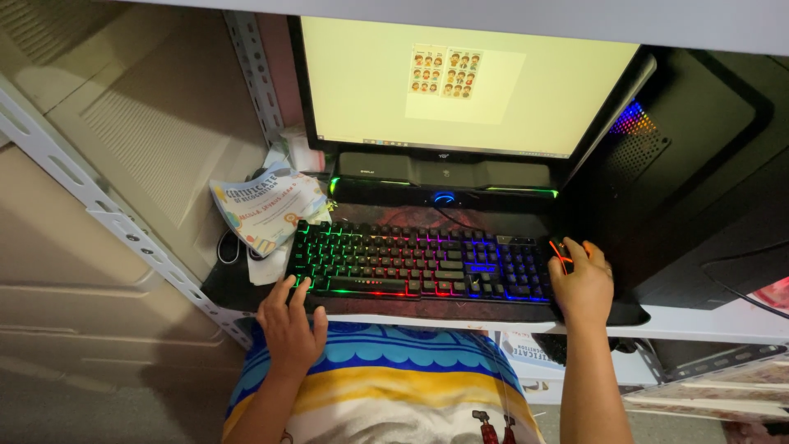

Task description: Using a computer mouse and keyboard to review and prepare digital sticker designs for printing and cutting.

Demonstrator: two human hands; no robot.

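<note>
**Q:** Desk layout?

**Me:** Cramped shelf bay, metal uprights on my left, a white shelf (707,325) as the work surface. Monitor (460,82) sits at the back, lit pale yellow with a small sheet of cartoon figures on it. Black soundbar (444,174) is tucked under the screen, likely because nowhere else has room. Backlit keyboard (419,261) lies on a dark mat, pulled to the front edge so I can reach it. Computer tower (699,173) stands hard against the right, with coloured light showing through its vent.

**Q:** The papers?

**Me:** Curled certificate (267,205) is pushed aside, leaning just beside the keyboard's left end, out of the keys' way.

**Q:** Hands?

**Me:** Well apart, one at each end. Left hand (289,325) lies flat and loosely spread, holding nothing, fingertips (304,284) touching the keyboard's lower left corner. Right hand (583,284) is cupped over the mouse (562,249), just beside the keyboard's right end, curled around it rather than squeezing; only its red-lit front shows past my knuckles.

**Q:** Pressing a key?

**Me:** Cannot tell.
</note>
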